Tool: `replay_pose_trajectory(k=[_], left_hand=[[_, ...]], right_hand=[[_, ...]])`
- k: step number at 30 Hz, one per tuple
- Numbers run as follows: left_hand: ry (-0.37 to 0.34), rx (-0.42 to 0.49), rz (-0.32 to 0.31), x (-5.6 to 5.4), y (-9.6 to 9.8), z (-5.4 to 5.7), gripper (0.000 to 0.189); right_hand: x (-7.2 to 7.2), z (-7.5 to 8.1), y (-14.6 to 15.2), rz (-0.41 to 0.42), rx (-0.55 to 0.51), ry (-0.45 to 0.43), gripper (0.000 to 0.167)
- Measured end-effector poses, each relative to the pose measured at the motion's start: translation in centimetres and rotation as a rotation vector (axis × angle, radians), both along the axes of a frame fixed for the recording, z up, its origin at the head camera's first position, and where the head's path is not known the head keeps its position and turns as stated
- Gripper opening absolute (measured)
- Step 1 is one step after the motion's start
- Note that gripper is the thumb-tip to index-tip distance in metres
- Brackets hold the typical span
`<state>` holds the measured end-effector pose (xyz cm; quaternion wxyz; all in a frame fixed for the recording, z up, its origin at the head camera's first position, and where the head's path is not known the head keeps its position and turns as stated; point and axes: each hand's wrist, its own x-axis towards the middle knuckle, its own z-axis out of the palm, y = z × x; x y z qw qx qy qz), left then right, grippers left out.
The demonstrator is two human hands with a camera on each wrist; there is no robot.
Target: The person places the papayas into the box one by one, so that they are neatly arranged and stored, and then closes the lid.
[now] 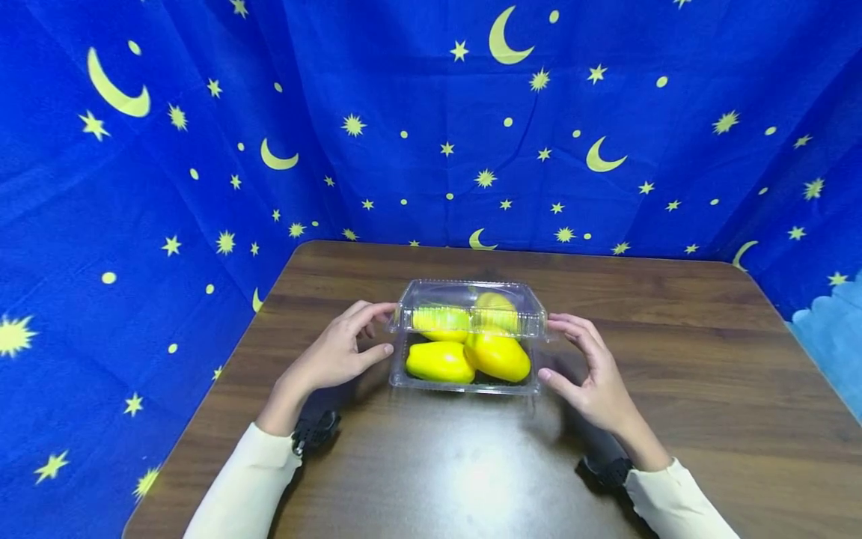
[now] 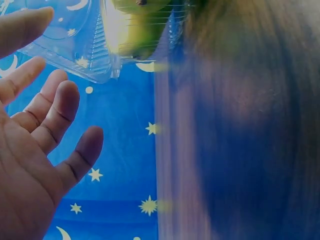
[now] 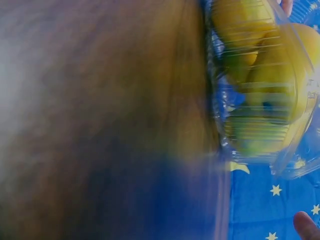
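Note:
A clear plastic clamshell box point(image 1: 465, 388) stands near the middle of the table, also seen in both wrist views. Several yellow mango-like fruits point(image 1: 441, 362) lie in its base. Its clear lid point(image 1: 471, 288) is tilted over the rear fruits, while the front ones show uncovered. My left hand point(image 1: 340, 344) is at the box's left side, index fingertip right at the lid's edge and thumb beside the base. In the left wrist view its fingers spread loosely, holding nothing. On the opposite side, my right hand point(image 1: 592, 378) has its fingertips at the lid's right edge and its thumb near the base.
The brown wooden table point(image 1: 680, 359) has rounded far corners. Blue cloth point(image 1: 404, 97) with yellow moons and stars hangs behind it and along the left. A light blue scalloped cloth point(image 1: 835, 344) shows at the right edge. Black straps point(image 1: 315, 432) sit on both wrists.

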<state>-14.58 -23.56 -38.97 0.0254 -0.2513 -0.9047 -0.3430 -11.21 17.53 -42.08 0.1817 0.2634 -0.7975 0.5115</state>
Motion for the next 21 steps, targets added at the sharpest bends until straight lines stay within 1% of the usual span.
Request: replay_pose_trajectory(k=[7,11,15,21], left_hand=[[0.007,-0.003,-0.021,0.5,0.0,-0.4,0.065],[0.006,0.001,-0.026,0.9,-0.4,-0.7,0.066],[0.021,-0.003,-0.049,1.2,-0.7,-1.1,0.068],[0.043,-0.012,-0.077,1.2,-0.6,-1.4,0.070]], right_hand=[[0.6,-0.3,0.7,-0.017,0.063,0.040,0.067],[0.7,-0.6,0.7,-0.014,0.078,0.048,0.065],[0.7,-0.9,0.7,-0.006,0.090,0.043,0.065],[1.1,-0.8,1.0,-0.024,0.107,0.014,0.063]])
